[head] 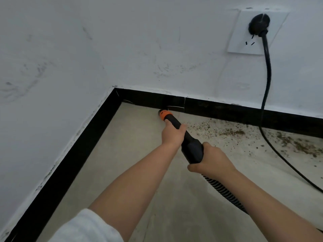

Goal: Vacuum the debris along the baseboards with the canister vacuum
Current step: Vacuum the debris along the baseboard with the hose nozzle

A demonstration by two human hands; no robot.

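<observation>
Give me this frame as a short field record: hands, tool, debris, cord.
left hand: grips the vacuum wand near its front
right hand: grips the wand's thick rear handle, just ahead of the ribbed hose
vacuum wand: black, orange nozzle tip at the foot of the black baseboard, right of the corner
debris: brown crumbs on the floor along the baseboard, right of the nozzle
power cord: plugged into the wall outlet, hangs down and trails across the floor through the debris

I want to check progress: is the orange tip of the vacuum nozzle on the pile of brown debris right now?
No, the orange tip sits at the baseboard near the corner, while the debris lies further right.
</observation>
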